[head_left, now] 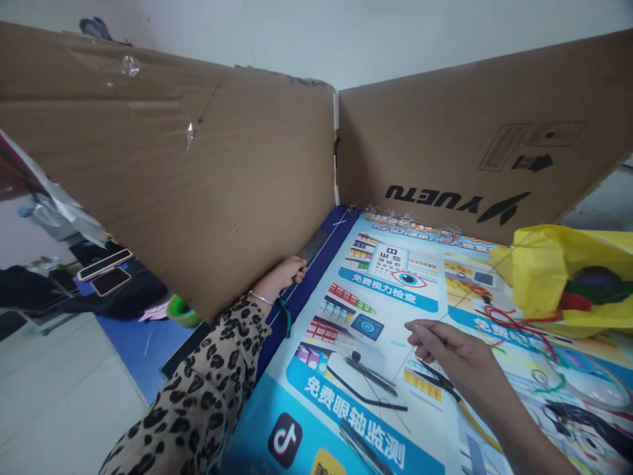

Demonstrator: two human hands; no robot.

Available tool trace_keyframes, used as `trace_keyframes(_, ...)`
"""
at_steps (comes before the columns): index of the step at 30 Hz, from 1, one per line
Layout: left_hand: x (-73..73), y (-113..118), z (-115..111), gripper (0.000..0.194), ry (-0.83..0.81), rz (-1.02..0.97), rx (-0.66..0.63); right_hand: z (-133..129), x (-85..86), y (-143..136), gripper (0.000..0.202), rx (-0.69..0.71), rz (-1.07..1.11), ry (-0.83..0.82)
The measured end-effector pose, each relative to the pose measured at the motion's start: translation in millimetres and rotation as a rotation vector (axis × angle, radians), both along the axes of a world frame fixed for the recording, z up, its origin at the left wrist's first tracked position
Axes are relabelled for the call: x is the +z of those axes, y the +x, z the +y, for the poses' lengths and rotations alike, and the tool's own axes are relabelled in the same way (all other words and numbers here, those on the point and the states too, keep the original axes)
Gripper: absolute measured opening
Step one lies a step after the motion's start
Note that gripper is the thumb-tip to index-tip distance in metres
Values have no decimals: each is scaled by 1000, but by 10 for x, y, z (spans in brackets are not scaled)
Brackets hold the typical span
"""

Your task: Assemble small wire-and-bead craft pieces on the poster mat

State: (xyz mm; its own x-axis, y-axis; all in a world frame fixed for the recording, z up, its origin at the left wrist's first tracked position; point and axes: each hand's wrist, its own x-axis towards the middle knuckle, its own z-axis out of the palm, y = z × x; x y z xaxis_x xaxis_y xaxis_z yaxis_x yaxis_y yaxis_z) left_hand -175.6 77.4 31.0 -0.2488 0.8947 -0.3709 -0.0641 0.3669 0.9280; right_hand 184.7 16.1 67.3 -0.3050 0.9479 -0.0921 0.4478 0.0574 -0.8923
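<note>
Yellow bag (537,274), red bundle (577,302) inside; strand (403,365) in right fingers (426,330); left fingers (298,265), hold unclear

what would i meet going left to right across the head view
Two phones → green bowl → left hand → white-edged cardboard corner → right hand → yellow bag.

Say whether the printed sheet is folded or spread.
Spread: the printed sheet lies flat beneath the right hand, its pictured panels facing up.
</note>
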Motion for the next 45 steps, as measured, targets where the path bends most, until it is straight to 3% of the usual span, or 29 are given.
trace_keyframes(6, -16, 238, -277, 10, 120, -345, 98, 25, -10, -1, 40, -17, 53, -41)
trace_keyframes(13, -148, 471, -431, 7, 139, -503, 160, 69, -71, -11, 39, -2, 88, -54)
trace_keyframes(18, -47, 637, -466, 5, 174, -536, 83, 62, -49, -21, 39, -13, 130, -56)
trace_keyframes(22, 152, 762, -567, 13, 251, -541, 45, 100, -87, -76, 36, -43, 207, -121)
trace_keyframes(25, 361, 794, -642, 20, 389, -486, 15, 182, -120, -293, 31, -2, 227, -179)
trace_keyframes(29, 577, 836, -713, 23, 508, -380, -27, 400, -78, -896, 20, 121, 204, -200)
trace_keyframes(32, 616, 905, -734, 23, 506, -333, -70, 632, 20, -1359, 18, 208, 189, -175)
trace_keyframes(34, 594, 951, -727, 21, 510, -319, -93, 748, 94, -1513, 19, 237, 185, -107)
trace_keyframes(37, 530, 1011, -696, 19, 521, -269, -121, 753, 176, -1423, 11, 254, 211, -14)
trace_keyframes(41, 454, 1145, -667, 15, 508, -95, -182, 477, 274, -972, 30, 289, 264, 96)
trace_keyframes(43, 442, 1254, -666, 14, 514, -23, -241, 318, 366, -782, 32, 310, 228, 222)
trace_keyframes(45, 451, 1377, -664, 13, 537, 31, -295, 204, 484, -658, 20, 280, 118, 414)
